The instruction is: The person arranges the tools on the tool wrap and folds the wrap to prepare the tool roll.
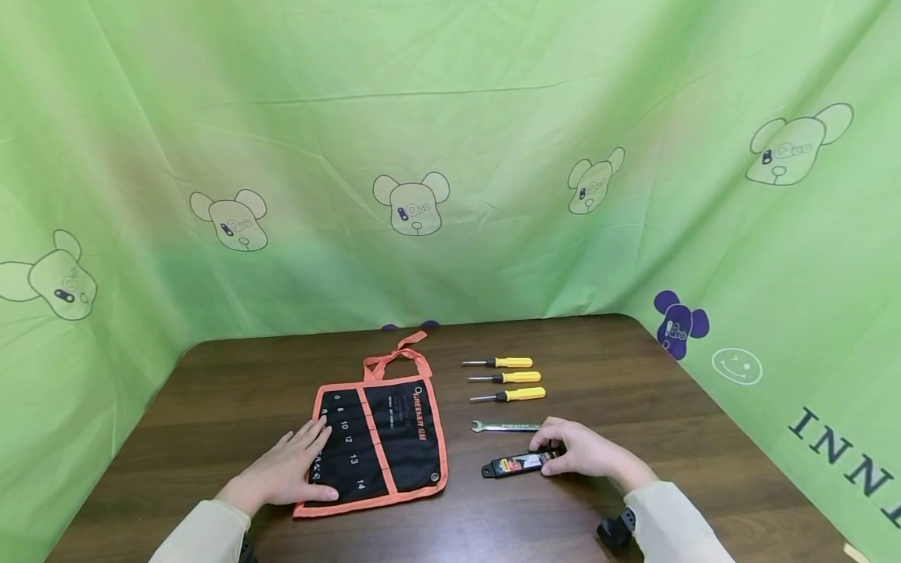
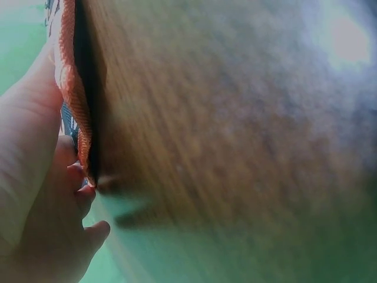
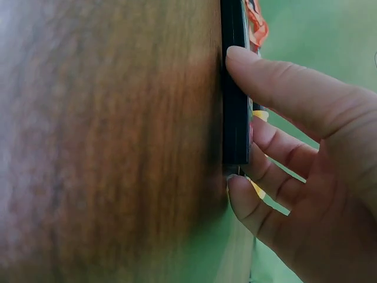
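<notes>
The right hand [image 1: 586,450] held a black case [image 1: 514,465], grip clamped, at three o'clock from the tool pouch [image 1: 408,457]. The left hand [image 1: 286,467], thumb and fingers apart, rested on the pouch's nine-o'clock edge. A wrench [image 1: 504,428] and three screwdrivers [image 1: 521,377] lay at the case's twelve o'clock.

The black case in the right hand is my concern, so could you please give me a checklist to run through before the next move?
1. Right hand gripping the black case: ok, thumb and fingers hold it.
2. Left hand on the tool pouch: ok, resting at its left side.
3. Wrench clear of the right hand: cannot tell, fingers overlap its end.
4. Three screwdrivers clear of both hands: ok.
5. Black case's contents: cannot tell, its inside is hidden.
</notes>
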`<state>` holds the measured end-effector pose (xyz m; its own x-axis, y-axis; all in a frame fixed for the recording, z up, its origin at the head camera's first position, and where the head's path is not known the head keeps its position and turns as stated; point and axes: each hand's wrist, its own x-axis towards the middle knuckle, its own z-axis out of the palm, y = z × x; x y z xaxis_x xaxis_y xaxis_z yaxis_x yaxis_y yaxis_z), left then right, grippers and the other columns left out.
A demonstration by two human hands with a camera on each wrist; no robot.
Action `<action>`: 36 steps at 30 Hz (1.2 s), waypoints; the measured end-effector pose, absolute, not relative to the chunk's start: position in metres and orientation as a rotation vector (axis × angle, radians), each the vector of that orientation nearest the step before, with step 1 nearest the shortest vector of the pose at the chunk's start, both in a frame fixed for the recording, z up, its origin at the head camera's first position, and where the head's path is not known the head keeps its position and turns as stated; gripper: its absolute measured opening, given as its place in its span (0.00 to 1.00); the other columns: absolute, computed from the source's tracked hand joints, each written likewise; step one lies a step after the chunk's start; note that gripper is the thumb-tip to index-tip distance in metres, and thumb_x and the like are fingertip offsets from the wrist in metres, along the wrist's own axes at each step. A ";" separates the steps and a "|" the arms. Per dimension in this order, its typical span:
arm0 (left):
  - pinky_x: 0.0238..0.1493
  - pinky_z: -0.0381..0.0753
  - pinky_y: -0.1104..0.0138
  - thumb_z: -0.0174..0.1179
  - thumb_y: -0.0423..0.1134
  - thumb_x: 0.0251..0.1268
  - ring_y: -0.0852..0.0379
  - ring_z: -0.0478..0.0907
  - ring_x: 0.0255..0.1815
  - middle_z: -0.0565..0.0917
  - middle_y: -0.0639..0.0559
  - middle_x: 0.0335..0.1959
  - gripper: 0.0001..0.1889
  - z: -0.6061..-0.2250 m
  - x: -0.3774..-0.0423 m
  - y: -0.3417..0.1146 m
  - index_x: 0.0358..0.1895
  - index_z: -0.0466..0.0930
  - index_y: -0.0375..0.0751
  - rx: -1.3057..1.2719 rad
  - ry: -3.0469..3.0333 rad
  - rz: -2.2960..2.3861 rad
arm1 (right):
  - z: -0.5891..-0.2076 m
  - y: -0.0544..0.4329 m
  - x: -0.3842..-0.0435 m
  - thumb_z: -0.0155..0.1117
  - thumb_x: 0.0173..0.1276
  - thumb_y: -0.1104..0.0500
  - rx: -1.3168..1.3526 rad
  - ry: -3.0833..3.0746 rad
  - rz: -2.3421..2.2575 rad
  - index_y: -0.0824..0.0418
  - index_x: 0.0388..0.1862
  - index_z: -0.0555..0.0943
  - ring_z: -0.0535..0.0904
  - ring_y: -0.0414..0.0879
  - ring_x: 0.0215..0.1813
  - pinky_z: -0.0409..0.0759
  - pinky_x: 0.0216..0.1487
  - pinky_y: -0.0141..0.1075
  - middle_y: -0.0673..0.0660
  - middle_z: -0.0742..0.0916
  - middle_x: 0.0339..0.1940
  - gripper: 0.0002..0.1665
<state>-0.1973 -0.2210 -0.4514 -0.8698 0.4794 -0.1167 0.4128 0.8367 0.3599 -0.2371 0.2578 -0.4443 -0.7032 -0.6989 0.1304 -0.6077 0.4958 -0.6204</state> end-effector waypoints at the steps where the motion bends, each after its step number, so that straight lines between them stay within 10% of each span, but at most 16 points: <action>1: 0.61 0.50 0.41 0.57 0.69 0.48 0.37 0.48 0.69 0.53 0.33 0.69 0.53 -0.452 -0.197 -0.221 0.67 0.56 0.27 0.688 2.813 0.485 | -0.445 0.258 -0.237 0.73 0.47 0.62 -1.149 2.597 -0.990 0.57 0.35 0.81 0.72 0.44 0.34 0.71 0.35 0.35 0.50 0.78 0.33 0.15; 36: 0.61 0.49 0.41 0.58 0.69 0.48 0.39 0.48 0.69 0.52 0.33 0.69 0.54 -0.449 -0.198 -0.219 0.68 0.55 0.28 0.656 2.806 0.464 | -0.421 0.219 -0.247 0.69 0.55 0.62 -1.344 2.734 -0.860 0.55 0.35 0.80 0.73 0.38 0.34 0.72 0.36 0.34 0.42 0.79 0.32 0.09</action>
